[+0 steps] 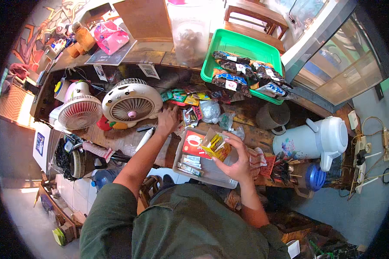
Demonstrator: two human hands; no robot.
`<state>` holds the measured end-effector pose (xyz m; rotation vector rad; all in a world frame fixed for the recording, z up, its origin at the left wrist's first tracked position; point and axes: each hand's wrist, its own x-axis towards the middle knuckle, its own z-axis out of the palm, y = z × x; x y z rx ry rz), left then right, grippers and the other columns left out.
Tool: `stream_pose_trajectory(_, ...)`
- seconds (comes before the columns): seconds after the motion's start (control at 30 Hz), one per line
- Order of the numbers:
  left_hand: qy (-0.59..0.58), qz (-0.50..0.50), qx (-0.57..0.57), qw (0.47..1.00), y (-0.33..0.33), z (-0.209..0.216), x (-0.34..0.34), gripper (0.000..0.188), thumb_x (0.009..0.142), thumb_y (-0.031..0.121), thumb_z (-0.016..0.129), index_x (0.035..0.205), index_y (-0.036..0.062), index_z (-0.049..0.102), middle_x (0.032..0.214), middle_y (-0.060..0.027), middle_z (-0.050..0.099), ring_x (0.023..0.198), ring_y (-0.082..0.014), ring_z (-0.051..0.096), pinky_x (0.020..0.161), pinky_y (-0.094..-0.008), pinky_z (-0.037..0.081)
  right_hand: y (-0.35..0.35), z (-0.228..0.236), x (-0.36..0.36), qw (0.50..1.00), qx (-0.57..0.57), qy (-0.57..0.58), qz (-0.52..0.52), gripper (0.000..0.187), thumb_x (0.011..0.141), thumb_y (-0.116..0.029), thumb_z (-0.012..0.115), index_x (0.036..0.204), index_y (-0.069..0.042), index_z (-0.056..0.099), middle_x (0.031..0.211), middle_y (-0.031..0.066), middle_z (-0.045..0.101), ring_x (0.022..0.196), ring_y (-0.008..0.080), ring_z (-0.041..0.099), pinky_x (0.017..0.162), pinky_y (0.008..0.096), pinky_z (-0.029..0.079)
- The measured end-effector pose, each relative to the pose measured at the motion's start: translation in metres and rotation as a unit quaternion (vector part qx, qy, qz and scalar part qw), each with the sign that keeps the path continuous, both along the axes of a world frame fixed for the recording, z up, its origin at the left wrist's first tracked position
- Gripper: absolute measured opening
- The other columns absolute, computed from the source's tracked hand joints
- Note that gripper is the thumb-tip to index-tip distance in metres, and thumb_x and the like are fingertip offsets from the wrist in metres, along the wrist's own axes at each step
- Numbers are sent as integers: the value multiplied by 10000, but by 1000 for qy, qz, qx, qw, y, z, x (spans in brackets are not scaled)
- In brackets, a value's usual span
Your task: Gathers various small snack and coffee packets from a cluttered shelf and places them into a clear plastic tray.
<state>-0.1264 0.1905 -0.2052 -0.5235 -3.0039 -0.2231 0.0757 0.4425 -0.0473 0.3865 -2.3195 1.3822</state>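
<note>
In my right hand (238, 160) is a small yellow carton (217, 147), its top open and packets standing inside. My fingers and thumb grip it from the right, above a shallow clear plastic tray (207, 178). A red box (194, 142) lies in the tray, with several small white packets (191, 164) below it. My left hand (168, 121) is stretched forward at the near edge of a pile of coloured sachets (186, 97), right of a white fan (132, 103). Its fingertips are hidden, so whether they hold anything does not show. A clear plastic bag (210, 111) lies beside the sachets.
A second fan (80, 112) stands at the left. Behind, a green tray (246, 45) holds dark snack packs (231, 71) near a tall clear container (189, 39). A pale blue thermos jug (311, 140), a grey mug (273, 116) and a red basket (268, 166) are at the right.
</note>
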Motion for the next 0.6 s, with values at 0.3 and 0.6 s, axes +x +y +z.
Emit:
stream_pose_trajectory(0.3,13,-14,-30,999,9,2,-4,487,894,300,591,1348,134,531,1304,-150,578,1265,-351,498,932,-480,476,-2,5,5,1000,-11,-17,0,625,693,-76,852,1221,-60,519,1322,215,581,1223,340,581,1024,429,453)
stream_pose_trajectory(0.6,-29,-50,-56,997,8,17,-2,465,906,295,581,1335,132,505,1289,-124,595,1228,-334,546,1016,-475,422,-2,2,11,1000,-16,-10,-3,622,703,-75,844,1239,-60,529,1342,205,569,1243,341,567,1033,425,453)
